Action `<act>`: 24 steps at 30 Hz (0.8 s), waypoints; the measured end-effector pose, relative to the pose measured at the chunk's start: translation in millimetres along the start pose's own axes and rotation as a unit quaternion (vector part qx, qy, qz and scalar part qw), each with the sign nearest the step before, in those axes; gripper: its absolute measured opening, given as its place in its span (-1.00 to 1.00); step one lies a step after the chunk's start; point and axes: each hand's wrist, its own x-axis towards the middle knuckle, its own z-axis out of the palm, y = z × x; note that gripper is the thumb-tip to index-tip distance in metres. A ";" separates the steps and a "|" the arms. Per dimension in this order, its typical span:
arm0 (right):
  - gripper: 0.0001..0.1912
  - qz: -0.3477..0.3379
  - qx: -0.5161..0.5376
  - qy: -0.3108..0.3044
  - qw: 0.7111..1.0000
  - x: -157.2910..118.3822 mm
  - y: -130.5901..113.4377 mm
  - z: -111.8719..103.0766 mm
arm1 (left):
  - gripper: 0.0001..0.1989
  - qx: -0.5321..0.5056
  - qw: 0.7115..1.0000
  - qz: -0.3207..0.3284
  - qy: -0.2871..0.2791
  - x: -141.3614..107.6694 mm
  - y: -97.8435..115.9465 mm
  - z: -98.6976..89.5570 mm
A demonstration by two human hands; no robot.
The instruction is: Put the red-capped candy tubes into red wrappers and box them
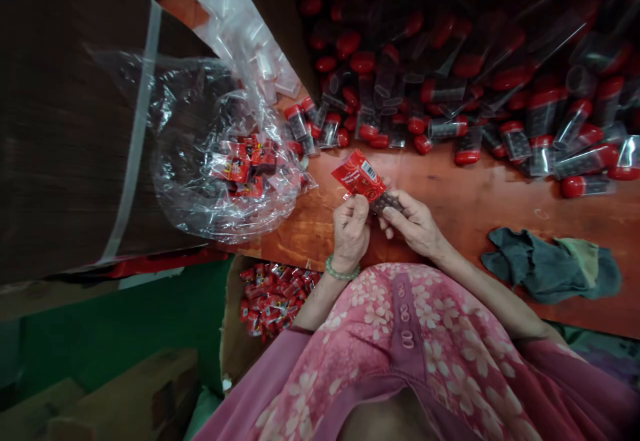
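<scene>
Left hand [350, 233] and right hand [414, 222] are closed, pinching a red packet [359, 176] and its dark-filled tube [387, 201] over the wooden surface [500, 204], near its front edge, between a plastic bag [210, 188] and a grey-green cloth [550, 268].

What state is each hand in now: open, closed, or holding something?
Left hand: closed, holding a red barcoded packet.
Right hand: closed, holding a clear tube of dark pieces.

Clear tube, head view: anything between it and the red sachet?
Nothing visible. The clear tube in the right hand meets the red sachet held by the left hand, with no gap showing between them.
</scene>
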 end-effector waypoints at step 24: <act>-0.61 -0.001 -0.042 -0.057 0.998 2.1 6.5 -7.3 | -0.51 -0.050 0.994 -0.070 -0.069 8.4 -4.0 -7.0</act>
